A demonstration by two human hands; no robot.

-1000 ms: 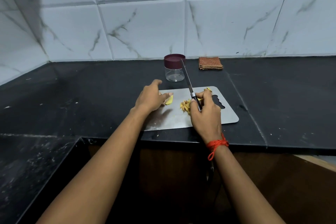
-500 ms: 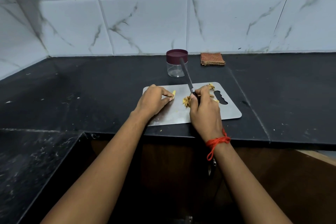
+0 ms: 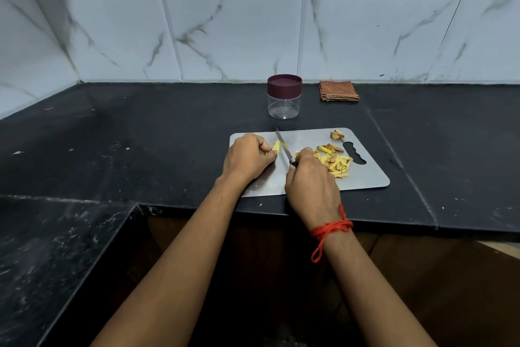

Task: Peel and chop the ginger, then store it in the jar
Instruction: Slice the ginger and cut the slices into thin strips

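Note:
On the grey cutting board [image 3: 365, 175], my left hand [image 3: 247, 159] pins a small yellow ginger piece [image 3: 276, 146] with curled fingers. My right hand [image 3: 311, 180] is shut on the handle of a knife [image 3: 283, 148], whose blade lies low across the board right beside that piece. A heap of chopped ginger strips [image 3: 336, 163] lies to the right of my right hand, with brownish peel scraps [image 3: 336, 134] near the board's far right corner. The clear jar [image 3: 284, 106] with its maroon lid [image 3: 284, 84] on stands behind the board.
A folded orange-brown cloth [image 3: 339, 91] lies against the tiled wall, right of the jar. The black counter [image 3: 140, 135] runs left into a corner and turns toward me; its front edge is just below the board.
The knife blade has come down from pointing up toward the jar to lying low beside the ginger piece. My right hand shifted left, uncovering the chopped heap.

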